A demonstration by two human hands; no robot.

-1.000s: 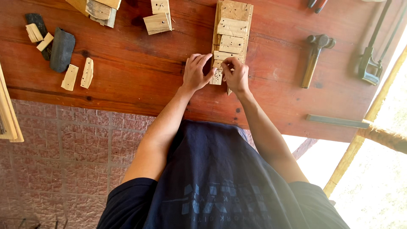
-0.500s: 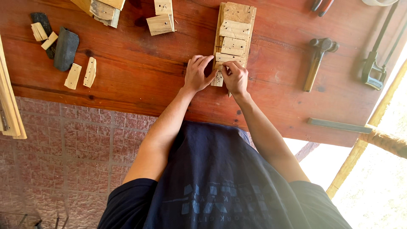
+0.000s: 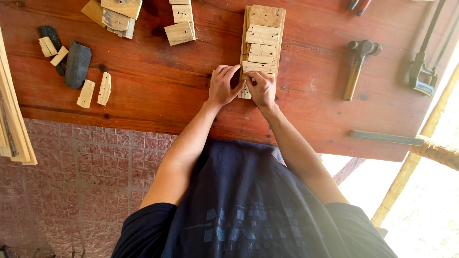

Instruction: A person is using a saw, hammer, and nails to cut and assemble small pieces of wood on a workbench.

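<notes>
Both hands at the near end of a board [image 3: 279, 36] lying lengthwise on the bench [image 3: 158, 86]. On the board: 4 wood blocks [image 3: 262, 34] in a row, the nearest one just past the fingertips. Left hand [image 3: 223, 86] flat-ish, fingers together, pressed against the board's left edge. Right hand [image 3: 261, 88] curled, fingertips pinched on a small pale piece [image 3: 245, 91] between the two hands; most of that piece is hidden, can't tell its shape. Can't tell if the left hand grips anything; looks like it only steadies.

Elsewhere on the bench: 2 short blocks w/ holes [image 3: 95, 90] side by side at left, 2 dark flat pieces [image 3: 76, 63] w/ 2 small offcuts [image 3: 52, 50] by them, a stack of blocks [image 3: 117, 14] top left cut off by the frame, 2 more blocks [image 3: 180, 24] top centre. 1 hammer [image 3: 357, 67] well right of the board, 1 clamp-like tool [image 3: 423, 71] at far right, partly cut off. A metal bar [image 3: 385, 137] lies near the bench's near edge.

Open bench between hands and hammer, and left of the hands. Slats [image 3: 12, 119] at left edge are cut off. Right side is washed out by glare.
</notes>
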